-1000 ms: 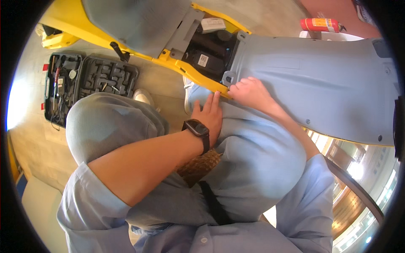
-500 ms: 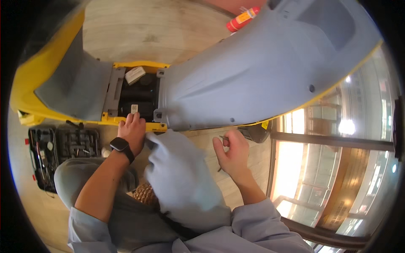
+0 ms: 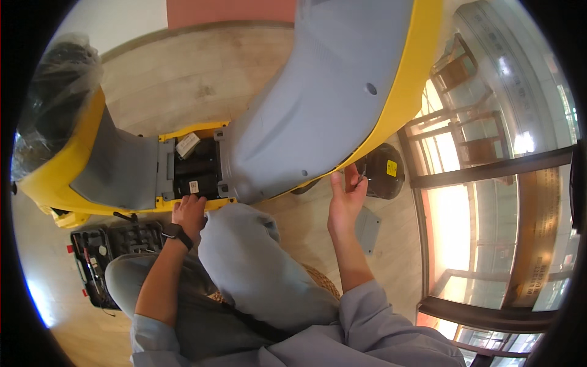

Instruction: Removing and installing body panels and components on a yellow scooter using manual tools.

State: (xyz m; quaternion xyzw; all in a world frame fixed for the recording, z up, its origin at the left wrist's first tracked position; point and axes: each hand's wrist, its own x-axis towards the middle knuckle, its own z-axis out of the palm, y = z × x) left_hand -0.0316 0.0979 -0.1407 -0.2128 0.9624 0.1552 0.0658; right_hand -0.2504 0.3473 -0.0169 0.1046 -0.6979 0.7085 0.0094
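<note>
Moved up, my right hand (image 3: 347,202) pinches a slim dark tool (image 3: 361,178) just beside the scooter's yellow edge (image 3: 386,127).
Far to its left, my left hand (image 3: 189,214) drapes unclenched over the yellow frame (image 3: 218,203).

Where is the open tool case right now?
In the head view, the open tool case lies on the floor toward the lower left, beside the yellow-and-grey scooter body, left of the left hand.

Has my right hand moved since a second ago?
Yes: your bare right hand has moved rightward, away from the scooter's open black rectangular compartment.
</note>
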